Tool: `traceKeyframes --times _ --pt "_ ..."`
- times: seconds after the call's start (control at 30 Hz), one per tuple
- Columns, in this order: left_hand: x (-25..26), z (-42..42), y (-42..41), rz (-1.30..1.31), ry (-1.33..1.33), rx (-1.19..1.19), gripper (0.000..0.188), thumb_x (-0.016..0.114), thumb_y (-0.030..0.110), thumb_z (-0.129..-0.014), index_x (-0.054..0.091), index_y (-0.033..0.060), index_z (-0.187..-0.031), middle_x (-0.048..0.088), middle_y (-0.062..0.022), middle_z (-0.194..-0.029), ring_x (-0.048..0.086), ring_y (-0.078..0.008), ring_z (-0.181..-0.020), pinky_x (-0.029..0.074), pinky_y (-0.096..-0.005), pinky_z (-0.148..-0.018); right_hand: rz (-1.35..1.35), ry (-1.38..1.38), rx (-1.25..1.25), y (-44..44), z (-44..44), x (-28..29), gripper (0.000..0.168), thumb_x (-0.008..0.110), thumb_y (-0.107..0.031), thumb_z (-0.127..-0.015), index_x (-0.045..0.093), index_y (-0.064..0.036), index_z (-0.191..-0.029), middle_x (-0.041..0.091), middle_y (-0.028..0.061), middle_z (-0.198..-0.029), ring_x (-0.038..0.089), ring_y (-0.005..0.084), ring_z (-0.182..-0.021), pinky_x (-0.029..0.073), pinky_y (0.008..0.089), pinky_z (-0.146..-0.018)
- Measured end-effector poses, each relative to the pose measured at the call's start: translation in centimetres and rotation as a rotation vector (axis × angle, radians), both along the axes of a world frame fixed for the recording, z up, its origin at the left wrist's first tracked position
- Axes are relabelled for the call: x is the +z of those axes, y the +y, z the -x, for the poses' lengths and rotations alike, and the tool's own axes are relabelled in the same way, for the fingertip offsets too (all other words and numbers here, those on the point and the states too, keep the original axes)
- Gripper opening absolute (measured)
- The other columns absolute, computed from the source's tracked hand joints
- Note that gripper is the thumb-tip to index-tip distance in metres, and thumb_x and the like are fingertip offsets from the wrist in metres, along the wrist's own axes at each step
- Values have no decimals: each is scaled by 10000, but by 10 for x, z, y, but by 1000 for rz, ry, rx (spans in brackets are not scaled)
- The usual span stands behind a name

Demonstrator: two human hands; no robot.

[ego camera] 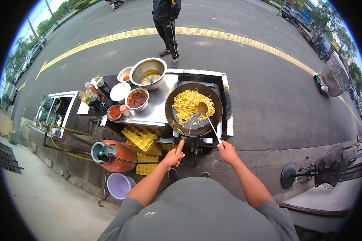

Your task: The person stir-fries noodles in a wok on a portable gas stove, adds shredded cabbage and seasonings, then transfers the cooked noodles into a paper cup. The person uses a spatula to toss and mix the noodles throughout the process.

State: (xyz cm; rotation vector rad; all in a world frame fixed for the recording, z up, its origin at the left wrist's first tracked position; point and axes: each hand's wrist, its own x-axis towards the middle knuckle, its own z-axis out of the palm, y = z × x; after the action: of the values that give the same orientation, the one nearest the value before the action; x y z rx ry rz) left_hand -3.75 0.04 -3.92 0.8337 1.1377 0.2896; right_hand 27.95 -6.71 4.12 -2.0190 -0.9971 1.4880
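Note:
My left hand [171, 159] grips the wooden handle [180, 146] of a dark wok [194, 87], which sits over the burner at the right of a metal cooking stand. Yellow noodles [187, 104] lie heaped in the wok's middle and right, with a few loose strands lower down. In my right hand [228, 152] is the long handle of a metal ladle [203, 107]. Its bowl rests among the noodles on their right side. Left of the wok stand a bowl of dark red sauce [137, 99] and a large metal basin [148, 60] with yellowish liquid.
Sauce bottles [98, 102], a white-lidded tub [120, 92] and a small bowl of chopped red chili [114, 112] crowd the stand's left. Below are yellow egg trays [140, 138], an orange gas cylinder [120, 155] and a lilac bucket [119, 186]. A person [166, 25] stands beyond the stand.

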Motion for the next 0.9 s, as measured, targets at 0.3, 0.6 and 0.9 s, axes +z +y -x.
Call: traceKeyframes --times 0.3,0.6,0.9 --pt "1 -6 0 14 -4 -6 224 724 194 -929 539 106 -1021 530 20 -711 509 -80 -520 426 -259 -449 -159 -214 56 -5 -1 5 237 556 -248 -1031 584 -57 -894 533 39 -641 474 127 -447 364 321 -401" --pt "71 31 -29 -42 61 -70 177 705 191 -921 566 81 -931 556 10 -684 529 -80 -522 454 -254 -450 -56 78 141 -25 -28 91 166 570 -220 -1021 639 -74 -987 508 -30 -643 459 70 -483 373 265 -424" --pt "54 -17 39 -168 21 -109 176 670 152 -915 526 84 -842 530 5 -659 517 -90 -514 443 -263 -457 -434 -760 449 36 -24 50 363 701 -215 -897 668 -2 -1190 699 279 -936 647 506 -908 534 540 -805"
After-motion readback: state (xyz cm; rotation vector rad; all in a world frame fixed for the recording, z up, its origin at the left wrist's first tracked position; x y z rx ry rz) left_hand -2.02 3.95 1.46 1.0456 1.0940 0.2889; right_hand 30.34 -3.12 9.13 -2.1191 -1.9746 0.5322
